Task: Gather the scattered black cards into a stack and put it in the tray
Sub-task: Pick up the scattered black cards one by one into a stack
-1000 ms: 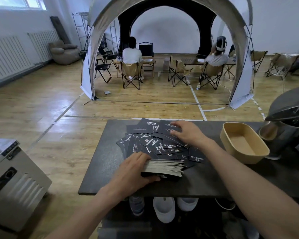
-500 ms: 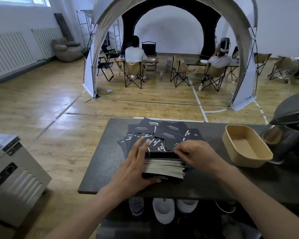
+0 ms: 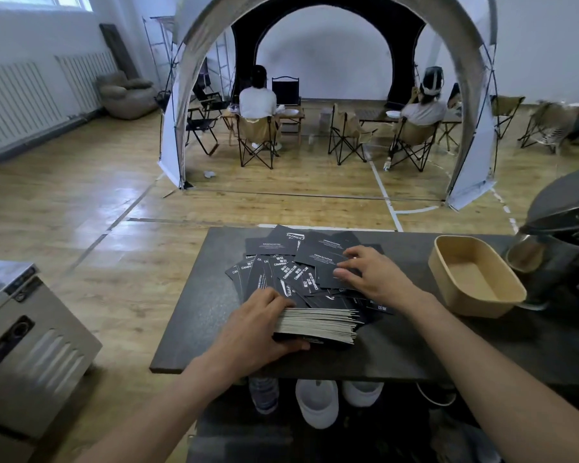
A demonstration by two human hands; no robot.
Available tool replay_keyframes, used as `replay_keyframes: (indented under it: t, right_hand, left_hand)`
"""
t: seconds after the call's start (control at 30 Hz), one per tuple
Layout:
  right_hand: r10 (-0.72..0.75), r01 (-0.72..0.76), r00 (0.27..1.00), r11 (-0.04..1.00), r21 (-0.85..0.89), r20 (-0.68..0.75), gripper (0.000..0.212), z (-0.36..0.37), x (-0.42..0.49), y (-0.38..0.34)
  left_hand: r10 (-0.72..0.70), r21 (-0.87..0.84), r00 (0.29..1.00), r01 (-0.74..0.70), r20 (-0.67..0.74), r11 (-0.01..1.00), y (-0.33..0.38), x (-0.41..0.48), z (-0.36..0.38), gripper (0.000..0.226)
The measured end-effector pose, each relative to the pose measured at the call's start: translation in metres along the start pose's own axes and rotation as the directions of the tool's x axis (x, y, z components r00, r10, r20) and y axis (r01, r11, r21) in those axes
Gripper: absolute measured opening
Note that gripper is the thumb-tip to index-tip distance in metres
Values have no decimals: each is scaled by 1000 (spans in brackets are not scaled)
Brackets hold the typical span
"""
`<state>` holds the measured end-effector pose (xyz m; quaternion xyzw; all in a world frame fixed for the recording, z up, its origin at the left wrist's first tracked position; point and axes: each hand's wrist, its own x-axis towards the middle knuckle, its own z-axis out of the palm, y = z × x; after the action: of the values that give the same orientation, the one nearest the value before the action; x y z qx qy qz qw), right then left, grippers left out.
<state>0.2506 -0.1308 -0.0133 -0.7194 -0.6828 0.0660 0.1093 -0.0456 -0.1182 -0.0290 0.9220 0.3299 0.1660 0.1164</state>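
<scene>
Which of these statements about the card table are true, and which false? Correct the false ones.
1. The tray holds no cards. True.
2. The left hand grips the stack at its left end. True.
3. The right hand is inside the tray. False: its fingers rest on loose cards on the table.
4. Every card is already in the stack. False: many lie spread beyond it.

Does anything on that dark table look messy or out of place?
Yes. Loose black cards lie fanned and overlapping at odd angles behind the stack, whose edges are uneven. The left hand grips the stack; the right hand rests on loose cards. The tray holds none.
</scene>
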Motion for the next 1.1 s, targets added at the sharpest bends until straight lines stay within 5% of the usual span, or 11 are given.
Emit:
replay_keyframes:
  t: [0.17, 0.27, 0.33, 0.43, 0.53, 0.63, 0.73, 0.83, 0.9, 0.97, 1.1]
  right_hand:
    - [-88, 97, 992, 989, -112, 87, 51, -9, -6, -13]
    - [-132, 127, 986, 990, -53, -105, 37, -25, -13, -21]
    - [-76, 137, 948, 974, 182, -310, 51, -35, -24, -28]
    - [80, 216, 902, 769, 602, -425, 75, -48, -41, -35]
    - [240, 170, 913, 514, 841, -331, 43, -37, -46, -37]
    - [296, -17, 953, 267, 964, -66, 22, -6, -47, -38]
    - [169, -68, 985, 540, 839, -29, 43, 1, -59, -37]
    - [199, -63, 977, 620, 782, -79, 62, -13, -49, -33]
    - [278, -119, 940, 808, 578, -196, 47, -17, -26, -24]
    - [195, -139, 968, 941, 307, -157, 39, -15, -6, -20]
    - [95, -96, 995, 994, 50, 23, 66, -7, 20, -21]
  left_hand:
    - [26, 35, 1000, -26, -9, 999, 2, 1, -3, 67]
    - [30, 34, 1000, -30, -6, 999, 2, 3, -4, 66]
    - [31, 30, 1000, -30, -5, 999, 2, 3, -4, 70]
    - [24, 16, 1000, -24, 0, 1000, 2, 3, -4, 86]
    - [3, -18, 1000, -4, -19, 1000, 2, 4, -2, 112]
    - [-31, -82, 999, 30, -17, 996, 3, 6, 1, 125]
    - [-2, -127, 1000, 0, -16, 992, 4, 8, 2, 106]
    - [51, -71, 999, -52, -17, 996, 3, 9, 2, 75]
    - [53, -60, 998, -55, -25, 997, 2, 9, 3, 70]
    - [47, -66, 998, -49, -35, 997, 2, 9, 4, 68]
    - [43, -59, 999, -45, -24, 997, 1, 8, 5, 69]
